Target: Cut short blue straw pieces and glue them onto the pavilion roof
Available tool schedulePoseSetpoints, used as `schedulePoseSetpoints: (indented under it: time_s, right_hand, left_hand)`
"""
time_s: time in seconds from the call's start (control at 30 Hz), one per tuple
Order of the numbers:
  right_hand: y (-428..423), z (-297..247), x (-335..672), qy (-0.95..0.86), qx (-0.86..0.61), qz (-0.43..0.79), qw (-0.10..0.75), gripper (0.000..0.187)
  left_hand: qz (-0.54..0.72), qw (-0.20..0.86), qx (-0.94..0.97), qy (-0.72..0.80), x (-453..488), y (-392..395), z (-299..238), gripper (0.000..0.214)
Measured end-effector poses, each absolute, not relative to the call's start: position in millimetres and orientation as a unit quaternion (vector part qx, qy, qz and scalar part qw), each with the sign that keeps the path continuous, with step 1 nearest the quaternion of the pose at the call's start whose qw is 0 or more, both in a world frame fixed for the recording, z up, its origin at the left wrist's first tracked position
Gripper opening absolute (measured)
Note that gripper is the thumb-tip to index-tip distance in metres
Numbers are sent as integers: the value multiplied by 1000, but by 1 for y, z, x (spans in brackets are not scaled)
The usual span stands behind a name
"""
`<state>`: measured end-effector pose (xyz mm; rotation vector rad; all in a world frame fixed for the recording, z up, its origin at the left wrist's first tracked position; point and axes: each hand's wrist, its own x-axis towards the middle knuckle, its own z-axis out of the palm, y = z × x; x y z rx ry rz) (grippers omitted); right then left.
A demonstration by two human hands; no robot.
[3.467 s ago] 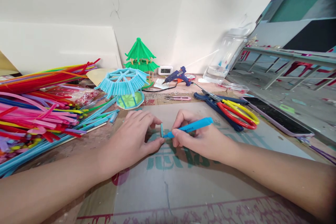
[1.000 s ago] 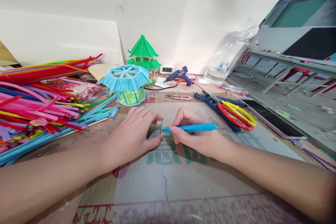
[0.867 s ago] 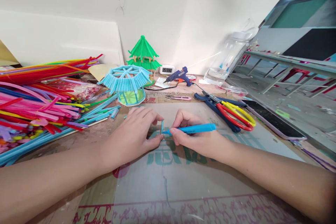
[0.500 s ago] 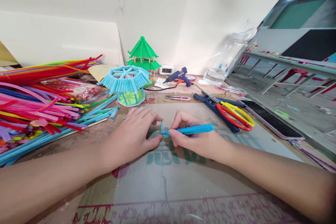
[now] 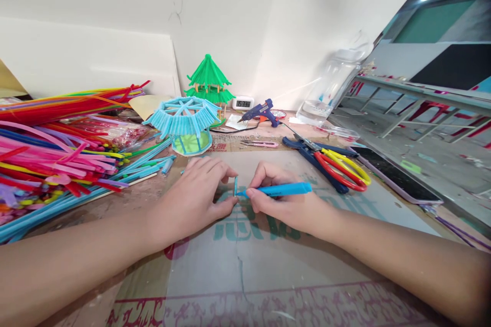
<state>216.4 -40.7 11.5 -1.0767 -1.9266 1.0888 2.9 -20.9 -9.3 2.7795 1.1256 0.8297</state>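
Plastic sheet [image 5: 207, 271] lies nearest, perhaps shielding printed cardboard [image 5: 141, 286]. Over it, the left hand [image 5: 199, 189] holds a short blue stick [image 5: 235, 185] by its ends between slightly parted fingers, presumably leaving its side exposed; the right hand [image 5: 282, 196], fingers closed, grips a blue marker [image 5: 286, 189], tip at the stick's near end. Scissors [image 5: 322, 156] lie farther right.

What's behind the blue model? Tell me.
A green model: its roofs show above the blue model, some of its lower part at right; the rest is covered.
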Motion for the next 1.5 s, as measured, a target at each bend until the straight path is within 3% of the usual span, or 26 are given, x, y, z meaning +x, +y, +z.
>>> schedulePoseSetpoints:
  time_s: [1.5]
  right_hand:
    - [-39, 12, 217, -741, -426, 403, 328, 19]
  left_hand:
    - [256, 26, 896, 361, 3, -22, -6, 21]
